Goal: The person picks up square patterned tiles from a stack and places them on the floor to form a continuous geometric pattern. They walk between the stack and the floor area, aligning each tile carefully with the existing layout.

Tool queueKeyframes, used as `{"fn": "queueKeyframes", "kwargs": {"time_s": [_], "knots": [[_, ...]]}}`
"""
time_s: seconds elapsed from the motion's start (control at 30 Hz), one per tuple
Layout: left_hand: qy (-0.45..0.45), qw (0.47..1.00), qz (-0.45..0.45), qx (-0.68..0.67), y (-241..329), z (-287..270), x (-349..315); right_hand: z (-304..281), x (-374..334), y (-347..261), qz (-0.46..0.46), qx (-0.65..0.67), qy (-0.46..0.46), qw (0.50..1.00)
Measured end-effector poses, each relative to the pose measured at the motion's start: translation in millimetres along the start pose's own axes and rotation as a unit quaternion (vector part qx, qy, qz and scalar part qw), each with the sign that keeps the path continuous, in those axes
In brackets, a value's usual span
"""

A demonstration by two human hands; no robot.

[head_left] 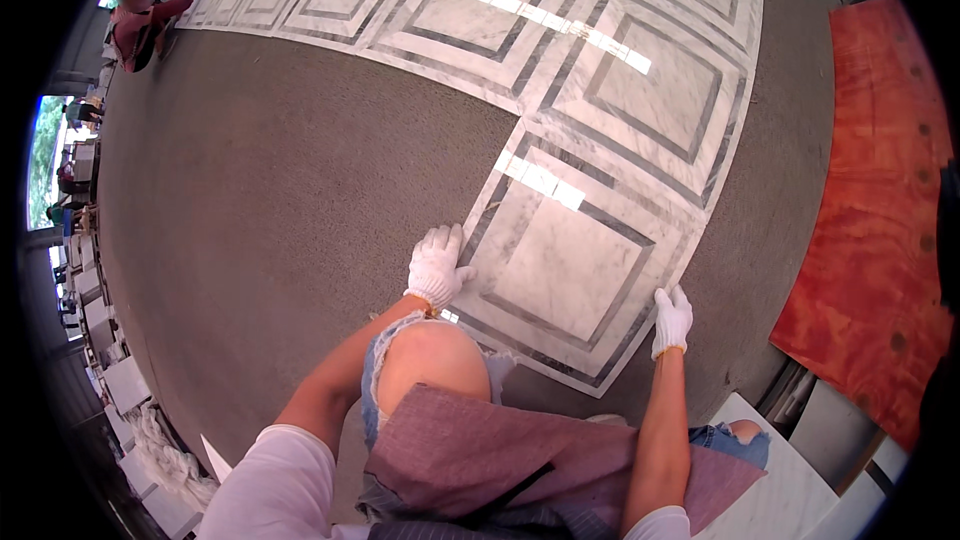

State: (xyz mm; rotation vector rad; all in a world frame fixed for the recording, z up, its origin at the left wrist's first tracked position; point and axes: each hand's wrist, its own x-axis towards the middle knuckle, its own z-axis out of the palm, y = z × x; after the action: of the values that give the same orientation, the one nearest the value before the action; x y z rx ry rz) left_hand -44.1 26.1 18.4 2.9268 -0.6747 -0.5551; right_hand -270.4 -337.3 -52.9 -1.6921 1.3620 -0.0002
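Observation:
A square marble panel (570,270), white with grey and dark inlaid frames, lies flat in front of my knees, at the near end of a patterned marble floor. My left hand (437,265), in a white knit glove, rests at its left edge. The fingers there are stretched out and the thumb reaches toward the stone. At the panel's right edge is my right hand (673,322), also gloved, its fingers bent and close together against the edge. The undersides of both hands are hidden.
Similar laid panels (640,80) extend beyond. Grey rough floor (280,180) spreads to the left. A reddish-orange board (870,210) lies at right, with pale slabs (780,470) at lower right. Another person (140,25) crouches at far left by the panels' edge. Stacked slabs line the left side.

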Motion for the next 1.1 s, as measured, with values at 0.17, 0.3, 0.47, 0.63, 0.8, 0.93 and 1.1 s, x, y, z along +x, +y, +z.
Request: {"fn": "queueKeyframes", "kwargs": {"time_s": [0.17,0.3,0.47,0.63,0.8,0.93,1.1], "knots": [[-0.011,1.000,0.001,0.003,0,0,0,0,-3,-6,0.006,-0.001,0.002,1.000],[0.001,1.000,0.004,0.005,-2,-1,-1,2,-10,-17,0.005,-0.083,0.017,0.996],[0.001,1.000,0.009,-0.027,-3,-8,-8,21,-57,-95,-0.012,-0.297,0.094,0.950],[-0.036,0.999,0.006,0.002,7,-24,-6,52,-77,-101,-0.221,-0.433,-0.008,0.874],[-0.073,0.997,0.007,0.024,12,-31,7,59,-75,-107,-0.203,-0.463,-0.061,0.861],[-0.099,0.995,0.003,0.028,20,-43,18,61,-73,-110,-0.193,-0.482,-0.072,0.851],[-0.083,0.995,0.030,0.051,15,-42,21,61,-72,-118,-0.185,-0.470,-0.095,0.858]]}}
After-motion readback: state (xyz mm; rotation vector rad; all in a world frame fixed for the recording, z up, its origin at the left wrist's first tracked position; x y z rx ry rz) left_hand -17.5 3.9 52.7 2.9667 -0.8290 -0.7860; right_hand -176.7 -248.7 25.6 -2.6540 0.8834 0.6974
